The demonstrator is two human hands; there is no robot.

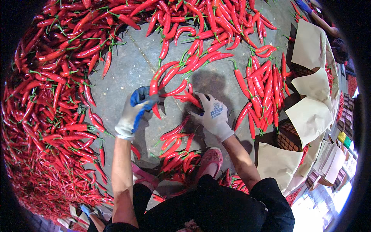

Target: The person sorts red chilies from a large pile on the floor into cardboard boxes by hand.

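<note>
My left hand [139, 111], in a white glove with a blue-coated palm, is closed on a red chili pepper [154, 84] whose tip points down below the fingers. To its right my right hand [212, 116], gloved in white with blue print on the back, has its fingers and thumb around another red chili pepper [192, 100]. Loose peppers [176, 88] lie on the concrete floor between and above the hands. Below them, a small pile [181, 161] rests between my pink shoes. Right of my right hand, more peppers [265, 90] are laid roughly lengthwise in a group.
A huge heap of red chilies [52, 121] covers the left and top. Brown crates [288, 134] with paper flaps [308, 117] line the right side. A co-worker's blue-gloved hand [303, 6] shows at the top right, another's gloved hand [86, 210] at the bottom left.
</note>
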